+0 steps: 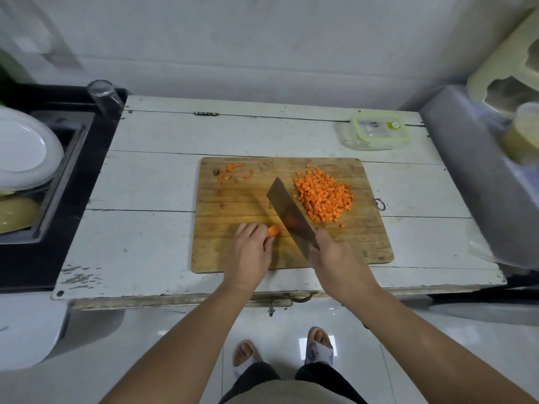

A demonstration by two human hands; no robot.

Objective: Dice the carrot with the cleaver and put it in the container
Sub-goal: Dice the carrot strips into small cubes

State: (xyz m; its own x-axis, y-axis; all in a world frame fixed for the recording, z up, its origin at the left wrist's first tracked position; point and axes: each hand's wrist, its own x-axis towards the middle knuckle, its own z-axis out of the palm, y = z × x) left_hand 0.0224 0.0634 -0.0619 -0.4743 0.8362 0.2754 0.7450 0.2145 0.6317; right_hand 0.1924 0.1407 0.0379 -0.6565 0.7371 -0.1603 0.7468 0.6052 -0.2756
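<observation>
Gripping cleaver (291,218), right hand (332,255) hides handle; left hand (250,249) pinches half-hidden carrot (274,230).

The cleaver (291,218) has a dull grey metal blade with a faint sheen. The cutting board (233,205) is bare wood, matt, scored with fine lines. The counter (151,182) is white-painted planking, chipped and worn at the near edge. The container (376,131) is clear glossy plastic with a green-rimmed lid. The floor (180,325) is glossy pale tile.
</observation>
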